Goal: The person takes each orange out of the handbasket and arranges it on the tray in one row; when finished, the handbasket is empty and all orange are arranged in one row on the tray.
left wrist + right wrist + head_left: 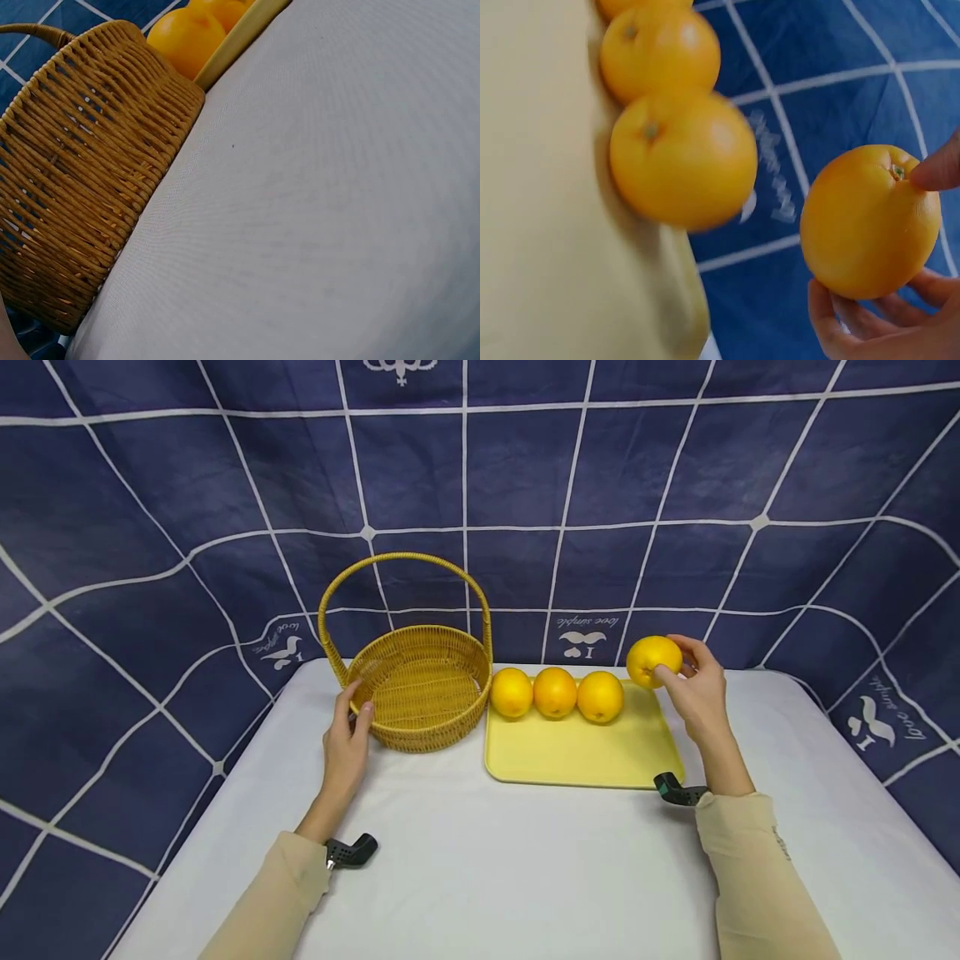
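My right hand holds an orange above the far right corner of a yellow tray. In the right wrist view the thumb presses near the stem of that orange, with the fingers beneath it. A row of 3 oranges lies along the tray's back edge. Left of the tray stands a woven basket with a tall arched handle, and no fruit shows inside it. My left hand grips the basket's left front rim. The left wrist view shows mostly the basket's outer wall; the fingers are hidden there.
A white cloth covers the table. Behind it hangs a dark blue curtain with white grid lines, wrapping around both sides. The basket's right side stands close against the tray's left end.
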`<state>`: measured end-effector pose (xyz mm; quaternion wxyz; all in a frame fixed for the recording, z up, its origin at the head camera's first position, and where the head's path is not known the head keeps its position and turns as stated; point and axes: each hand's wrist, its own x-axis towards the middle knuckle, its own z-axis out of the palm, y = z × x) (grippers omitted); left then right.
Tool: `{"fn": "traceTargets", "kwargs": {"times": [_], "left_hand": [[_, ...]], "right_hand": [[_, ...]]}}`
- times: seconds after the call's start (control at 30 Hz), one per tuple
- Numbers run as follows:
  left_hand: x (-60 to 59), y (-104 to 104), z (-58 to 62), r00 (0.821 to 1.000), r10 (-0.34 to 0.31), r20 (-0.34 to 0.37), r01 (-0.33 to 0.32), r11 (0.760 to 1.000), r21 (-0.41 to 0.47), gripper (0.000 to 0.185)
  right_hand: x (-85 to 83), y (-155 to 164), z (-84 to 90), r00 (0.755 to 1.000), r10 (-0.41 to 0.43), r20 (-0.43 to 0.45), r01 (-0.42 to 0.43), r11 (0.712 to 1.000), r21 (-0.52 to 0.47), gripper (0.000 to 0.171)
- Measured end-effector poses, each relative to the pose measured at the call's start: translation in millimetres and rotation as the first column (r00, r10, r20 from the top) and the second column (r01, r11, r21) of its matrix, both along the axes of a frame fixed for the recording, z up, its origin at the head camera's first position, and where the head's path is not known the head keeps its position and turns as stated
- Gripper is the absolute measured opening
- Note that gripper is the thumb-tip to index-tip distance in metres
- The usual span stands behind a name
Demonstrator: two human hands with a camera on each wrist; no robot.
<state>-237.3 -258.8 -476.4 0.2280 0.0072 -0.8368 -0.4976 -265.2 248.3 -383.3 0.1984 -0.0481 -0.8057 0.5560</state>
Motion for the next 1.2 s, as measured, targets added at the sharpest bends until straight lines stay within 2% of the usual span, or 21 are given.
{"fn": "traceTargets", "kwargs": {"times": [0.1,0.27,0.43,0.6,0.73,0.97,1.2], "left_hand": [[1.9,-2.2,0.0,1.0,0.003,0.016,-0.003,1.0,-0.004,0.052],[4.3,-6.7,0.9,1.0,0.029,0.008,-0.029,1.0,-0.008,0.052],[3.4,-8.6,1.3,1.0,0.019,-0.008,-0.019,1.0,-0.006,0.052],[1.9,-6.4,0.6,1.0,0.008,-0.001,-0.008,1.0,-0.002,0.052],[0.8,-4.5,1.5,1.0,0.0,-0.001,0.0,1.0,0.0,0.052],[-1.5,-2.6,2.6,1.0,-0.009,0.0,0.009,1.0,-0.003,0.052],[-2.6,-1.7,0.3,1.0,-0.012,-0.004,0.012,1.0,-0.007,0.051]], "right_hand": [[-2.5,7.0,-6.8,0.999,-0.016,0.048,0.014,0.998,0.055,0.063],[-8.1,11.5,-15.0,0.993,0.047,0.107,-0.06,0.991,0.117,0.068],[-11.9,16.6,-24.0,0.985,0.086,0.148,-0.111,0.98,0.166,0.072],[-13.3,21.6,-34.8,0.965,0.156,0.211,-0.202,0.956,0.214,0.075],[-14.0,22.4,-38.6,0.953,0.207,0.222,-0.261,0.933,0.247,0.074],[-13.3,23.5,-39.8,0.944,0.24,0.224,-0.296,0.918,0.263,0.076],[-13.6,23.3,-43.6,0.937,0.252,0.243,-0.307,0.924,0.227,0.082]]}}
